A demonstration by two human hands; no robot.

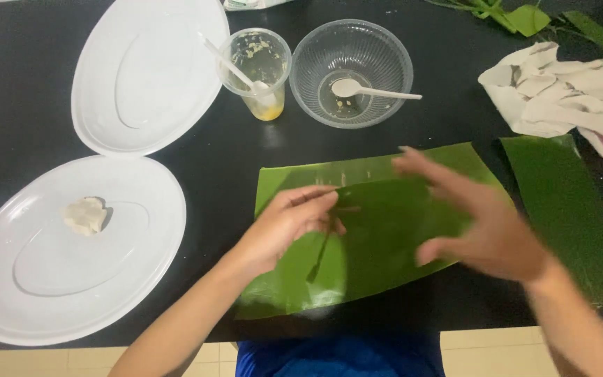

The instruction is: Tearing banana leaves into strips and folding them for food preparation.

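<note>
- Banana leaf piece (385, 230): lies flat on the black surface (22, 105), near edge, right in front of the person. Near-left corner curls up a bit.
- Left hand (291, 223): fingers (315, 202) loosely bent, tips resting on leaf's left-middle. Not pinching anything as far as I can tell.
- Right hand (486, 223): fingers spread, released, over the leaf's right part. Motion-blurred, so can't tell if touching or just above.
- Handling (judgement): leaf looks thin, light, floppy, glossy so prob. slippery. Tears easily along the ribs. Better to take hold at an edge or corner w/ flat fingers, not a hard pinch mid-sheet.
- 2nd leaf strip (567, 216): darker, just beside on the right, small gap between.
- Far side: clear plastic cup (259, 70) w/ spoon and yellow residue, clear bowl (350, 70) w/ white spoon (364, 89) lying in it, nearly empty.
- Left: two white oval plates, near plate (134, 265) holds a small pale dough lump (85, 215); far plate (148, 70) bare.
- Far right: crumpled white paper (567, 91), loose green leaves (525, 17) behind it.
</note>
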